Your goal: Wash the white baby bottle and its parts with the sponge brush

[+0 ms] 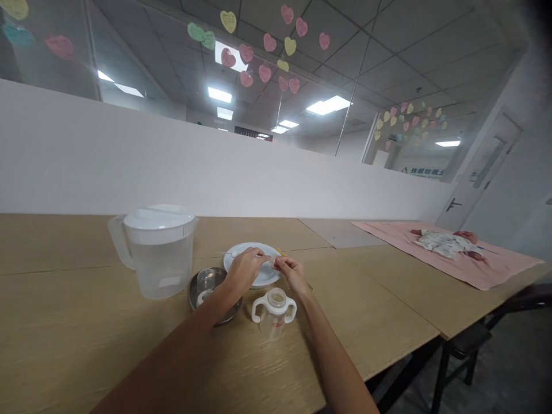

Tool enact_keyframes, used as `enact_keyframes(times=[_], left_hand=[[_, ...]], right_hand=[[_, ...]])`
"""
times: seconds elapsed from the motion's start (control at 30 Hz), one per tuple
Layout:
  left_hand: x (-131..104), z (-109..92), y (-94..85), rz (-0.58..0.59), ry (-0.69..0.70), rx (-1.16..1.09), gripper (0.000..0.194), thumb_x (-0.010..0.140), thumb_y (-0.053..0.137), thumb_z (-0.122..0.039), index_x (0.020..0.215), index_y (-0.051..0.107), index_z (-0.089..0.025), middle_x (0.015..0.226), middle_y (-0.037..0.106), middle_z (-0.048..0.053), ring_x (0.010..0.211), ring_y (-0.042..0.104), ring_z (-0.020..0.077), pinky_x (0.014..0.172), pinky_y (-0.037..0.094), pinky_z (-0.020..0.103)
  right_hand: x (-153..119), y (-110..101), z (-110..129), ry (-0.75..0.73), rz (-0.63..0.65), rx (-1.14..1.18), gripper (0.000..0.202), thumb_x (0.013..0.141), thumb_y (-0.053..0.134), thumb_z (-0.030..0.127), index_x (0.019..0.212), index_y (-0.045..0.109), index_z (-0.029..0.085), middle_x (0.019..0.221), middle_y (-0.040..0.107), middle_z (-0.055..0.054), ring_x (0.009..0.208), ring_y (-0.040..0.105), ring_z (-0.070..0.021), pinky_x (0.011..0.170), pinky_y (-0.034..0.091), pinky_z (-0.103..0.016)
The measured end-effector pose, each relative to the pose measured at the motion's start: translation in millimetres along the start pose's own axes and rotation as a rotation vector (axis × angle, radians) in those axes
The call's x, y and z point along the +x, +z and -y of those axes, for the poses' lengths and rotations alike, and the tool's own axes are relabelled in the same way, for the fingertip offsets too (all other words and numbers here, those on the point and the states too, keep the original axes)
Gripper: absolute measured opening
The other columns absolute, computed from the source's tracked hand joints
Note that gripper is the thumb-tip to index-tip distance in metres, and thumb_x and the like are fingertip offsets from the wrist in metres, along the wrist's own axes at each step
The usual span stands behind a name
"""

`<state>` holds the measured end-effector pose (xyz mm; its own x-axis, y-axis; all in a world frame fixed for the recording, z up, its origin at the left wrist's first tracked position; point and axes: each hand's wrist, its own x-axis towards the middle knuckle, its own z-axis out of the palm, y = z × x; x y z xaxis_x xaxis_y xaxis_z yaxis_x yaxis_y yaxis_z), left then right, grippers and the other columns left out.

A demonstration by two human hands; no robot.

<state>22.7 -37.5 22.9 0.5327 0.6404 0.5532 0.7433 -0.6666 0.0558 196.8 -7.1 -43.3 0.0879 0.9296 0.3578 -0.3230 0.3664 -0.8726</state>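
My left hand (246, 269) and my right hand (293, 272) meet above a white plate (264, 280). The fingertips of both are pinched on a small translucent piece (272, 262), too small and covered to name exactly. Just in front of the plate stands a clear baby bottle (272, 323) with two white handles and an uncapped mouth. Under my left forearm is a metal bowl (233, 313), partly hidden, holding a clear cap (206, 279) and a white ring (203, 296). A thin whitish utensil (233, 253) rests at the plate's left rim.
A lidded plastic pitcher (161, 261) with water stands left of the bowl. Far right, a baby-like figure (446, 244) in pale clothes lies on a pink cloth (487, 276). A dark stool (468, 340) is by the table's right edge. A white wall (241, 178) runs behind.
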Motion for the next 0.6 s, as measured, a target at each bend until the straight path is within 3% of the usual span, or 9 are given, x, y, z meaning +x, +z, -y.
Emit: enact_keyframes(times=[0.13,0.23,0.6], left_hand=[[1,6,-1.1,0.013,-0.002,0.018,0.038,0.085,0.042,-0.008,0.113,0.060,-0.026,0.101,0.061,0.003,0.088,0.056,0.0143,0.077,0.044,0.024],[3,5,-2.6,0.021,0.016,0.040,0.039,0.084,0.041,-0.006,0.114,0.059,-0.025,0.102,0.061,0.003,0.089,0.057,0.0140,0.078,0.045,0.023],[6,-3,-5.5,0.021,0.076,0.155,0.040,0.082,0.047,-0.005,0.113,0.060,-0.027,0.104,0.062,0.004,0.088,0.058,0.0152,0.079,0.046,0.026]], right_hand=[[6,-11,0,-0.115,-0.220,0.004,0.027,0.062,0.073,0.042,0.067,0.065,0.017,0.068,0.066,0.000,0.068,0.061,-0.0123,0.076,0.049,-0.027],[8,-17,1,-0.129,-0.317,0.052,0.028,0.061,0.072,0.043,0.067,0.063,0.017,0.065,0.063,0.001,0.065,0.059,-0.0109,0.072,0.049,-0.025],[13,-25,1,-0.138,-0.403,0.234,0.030,0.058,0.076,0.042,0.064,0.059,0.018,0.063,0.058,0.003,0.062,0.056,-0.0084,0.066,0.050,-0.022]])
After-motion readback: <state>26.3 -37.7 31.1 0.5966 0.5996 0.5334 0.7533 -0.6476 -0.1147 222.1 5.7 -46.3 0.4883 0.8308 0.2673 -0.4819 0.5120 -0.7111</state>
